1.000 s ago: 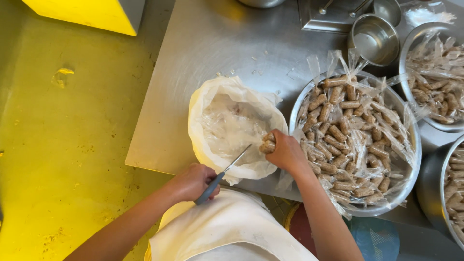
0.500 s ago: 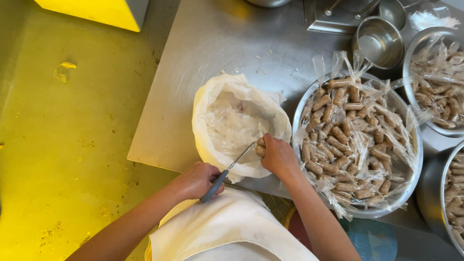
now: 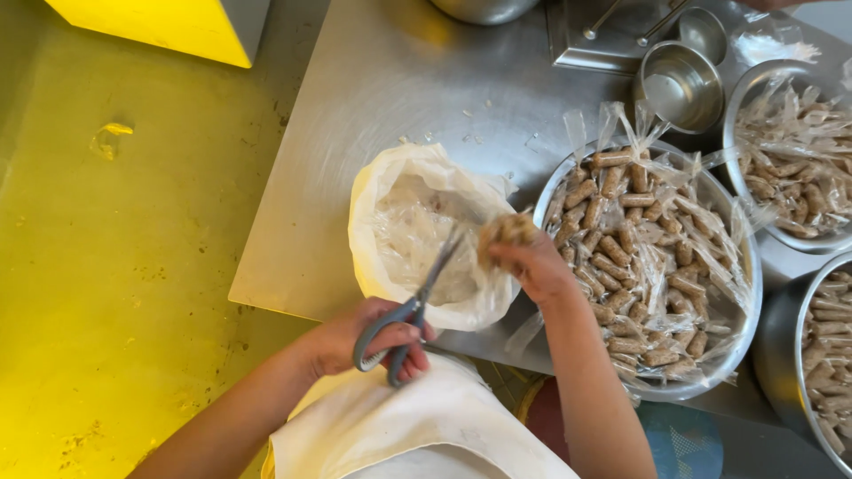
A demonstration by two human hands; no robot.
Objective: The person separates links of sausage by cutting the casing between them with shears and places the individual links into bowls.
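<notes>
Pinching the soft, light roll (image 3: pixel 506 232) by its end with our right hand (image 3: pixel 537 266), we are working scissors (image 3: pixel 417 297) in our closed left hand (image 3: pixel 368 341) at the bench's (image 3: pixel 399 80) near edge.

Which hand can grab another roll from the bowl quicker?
Probably the right hand: it is beside the bowl of rolls. The left hand holds scissors, farther away.

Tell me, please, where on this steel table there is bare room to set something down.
The steel table is bare beyond the white bag, between its left edge and the small cup. The right side is crowded with the big bowl and further bowls of wrapped rolls.
</notes>
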